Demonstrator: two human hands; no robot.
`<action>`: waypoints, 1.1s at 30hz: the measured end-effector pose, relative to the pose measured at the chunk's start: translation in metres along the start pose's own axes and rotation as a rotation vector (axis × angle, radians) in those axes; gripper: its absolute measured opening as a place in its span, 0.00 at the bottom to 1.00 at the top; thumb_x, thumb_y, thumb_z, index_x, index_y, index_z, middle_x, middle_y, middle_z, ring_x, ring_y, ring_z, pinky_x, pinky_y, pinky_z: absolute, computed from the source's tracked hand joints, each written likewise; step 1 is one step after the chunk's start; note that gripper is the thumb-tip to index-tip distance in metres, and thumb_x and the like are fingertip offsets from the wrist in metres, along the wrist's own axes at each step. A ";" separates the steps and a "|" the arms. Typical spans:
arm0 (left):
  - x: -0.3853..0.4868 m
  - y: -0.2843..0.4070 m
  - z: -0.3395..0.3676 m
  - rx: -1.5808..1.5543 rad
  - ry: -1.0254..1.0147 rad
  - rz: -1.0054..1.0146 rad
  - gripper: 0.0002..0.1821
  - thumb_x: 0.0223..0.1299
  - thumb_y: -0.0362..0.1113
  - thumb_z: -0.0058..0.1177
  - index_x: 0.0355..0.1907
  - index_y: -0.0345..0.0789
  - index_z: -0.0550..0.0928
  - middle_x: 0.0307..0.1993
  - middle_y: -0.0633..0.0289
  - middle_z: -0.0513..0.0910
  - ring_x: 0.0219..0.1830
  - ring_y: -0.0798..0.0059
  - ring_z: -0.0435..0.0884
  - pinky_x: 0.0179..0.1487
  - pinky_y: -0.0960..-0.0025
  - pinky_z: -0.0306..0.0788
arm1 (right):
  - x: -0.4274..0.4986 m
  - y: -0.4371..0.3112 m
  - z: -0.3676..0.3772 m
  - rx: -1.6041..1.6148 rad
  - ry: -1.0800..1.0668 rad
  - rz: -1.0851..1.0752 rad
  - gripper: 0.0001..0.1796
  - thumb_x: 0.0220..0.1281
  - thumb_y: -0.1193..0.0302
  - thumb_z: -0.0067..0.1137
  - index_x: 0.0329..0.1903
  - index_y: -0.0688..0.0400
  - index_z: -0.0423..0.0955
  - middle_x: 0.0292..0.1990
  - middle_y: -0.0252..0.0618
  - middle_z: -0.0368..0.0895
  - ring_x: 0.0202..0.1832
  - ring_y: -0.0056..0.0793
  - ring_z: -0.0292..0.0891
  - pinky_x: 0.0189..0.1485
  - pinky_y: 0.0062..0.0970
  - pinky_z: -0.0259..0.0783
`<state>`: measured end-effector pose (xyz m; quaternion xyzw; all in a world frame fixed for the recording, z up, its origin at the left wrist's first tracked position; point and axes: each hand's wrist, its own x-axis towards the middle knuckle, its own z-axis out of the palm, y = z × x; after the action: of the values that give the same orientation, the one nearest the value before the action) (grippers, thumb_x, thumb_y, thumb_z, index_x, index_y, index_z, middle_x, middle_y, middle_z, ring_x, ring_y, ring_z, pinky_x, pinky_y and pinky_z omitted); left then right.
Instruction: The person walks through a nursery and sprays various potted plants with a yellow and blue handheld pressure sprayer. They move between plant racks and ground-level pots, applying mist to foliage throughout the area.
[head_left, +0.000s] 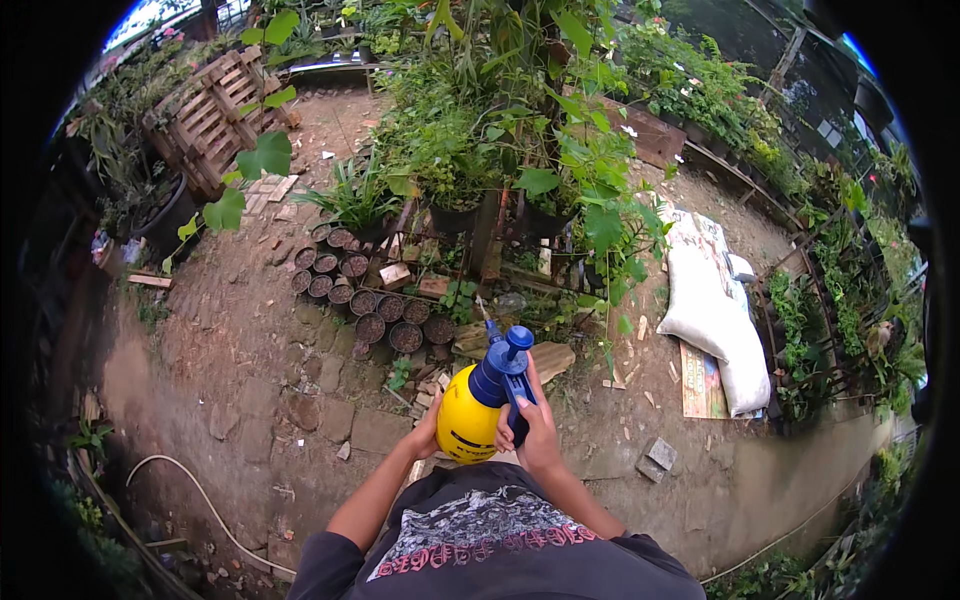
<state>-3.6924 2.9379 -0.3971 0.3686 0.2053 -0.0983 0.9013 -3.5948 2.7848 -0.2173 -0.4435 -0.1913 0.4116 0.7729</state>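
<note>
A yellow pump pressure sprayer (459, 411) with a blue head, plunger knob and handle is held upright in front of my dark printed shirt. My right hand (534, 431) is wrapped around the blue handle, its thumb near the top of the grip. The left side of the yellow tank rests against my left hand (429, 429), whose fingers are partly hidden by it. The sprayer's nozzle (491, 328) points away from me, with a small light tip. Beyond it, several small black pots filled with soil (406, 337) stand on the ground beside potted plants.
White sacks (705, 300) lie at the right over printed sheets. A broken concrete block (656, 459) is nearer me. Wooden pallets (217, 112) lean at the back left. A pale hose (196, 491) curves across the ground at lower left. Leafy vines (600, 187) hang ahead.
</note>
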 end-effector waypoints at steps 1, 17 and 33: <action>-0.010 0.006 -0.010 0.010 0.027 -0.040 0.47 0.59 0.76 0.15 0.71 0.46 0.55 0.65 0.57 0.68 0.65 0.59 0.68 0.63 0.47 0.64 | 0.006 0.004 0.008 0.039 0.060 -0.004 0.36 0.70 0.67 0.33 0.75 0.43 0.30 0.19 0.36 0.64 0.15 0.21 0.61 0.19 0.21 0.63; -0.076 0.093 -0.096 -0.194 0.344 0.187 0.56 0.51 0.82 0.19 0.72 0.39 0.52 0.64 0.49 0.66 0.60 0.54 0.71 0.56 0.44 0.69 | 0.139 0.029 0.072 -0.147 0.235 -0.118 0.36 0.66 0.71 0.35 0.75 0.49 0.37 0.16 0.33 0.62 0.12 0.18 0.57 0.14 0.18 0.58; -0.027 0.322 -0.196 0.218 0.450 0.356 0.37 0.68 0.65 0.28 0.66 0.38 0.62 0.62 0.55 0.69 0.62 0.62 0.69 0.61 0.58 0.63 | 0.370 0.107 0.146 -0.215 0.273 0.108 0.35 0.66 0.71 0.37 0.75 0.45 0.42 0.16 0.32 0.65 0.13 0.19 0.60 0.16 0.20 0.62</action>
<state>-3.6691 3.3049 -0.3109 0.5058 0.3203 0.1237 0.7914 -3.5241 3.1885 -0.2555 -0.5849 -0.1033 0.3657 0.7166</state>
